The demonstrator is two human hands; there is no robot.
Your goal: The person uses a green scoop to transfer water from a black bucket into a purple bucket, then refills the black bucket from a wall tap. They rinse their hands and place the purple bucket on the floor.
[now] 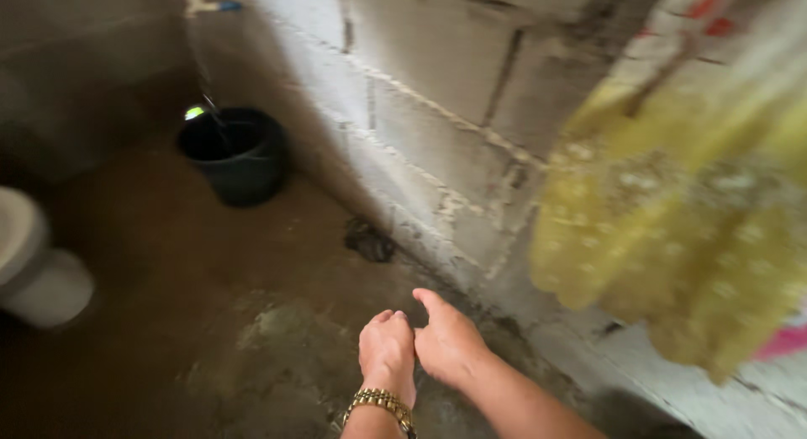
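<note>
Both hands meet low in centre of view, above a wet concrete floor. Left hand: loosely curled, knuckles up, gold link bracelet at wrist. Right hand: fingers bent, thumb stuck out toward top, its side pressed against left hand. Nothing seen gripped betw. them; palms face down, so cannot tell if sth small is held underneath. Yellow cloth w/ pale dots, blurred, hangs at right, close to camera and in front of grey block wall; well apart from hands. Dark bucket stands near wall at upper left, thin stream of water falling toward it. Dark patch lies at wall base betw. bucket and hands. White rounded fixture at left edge.
</note>
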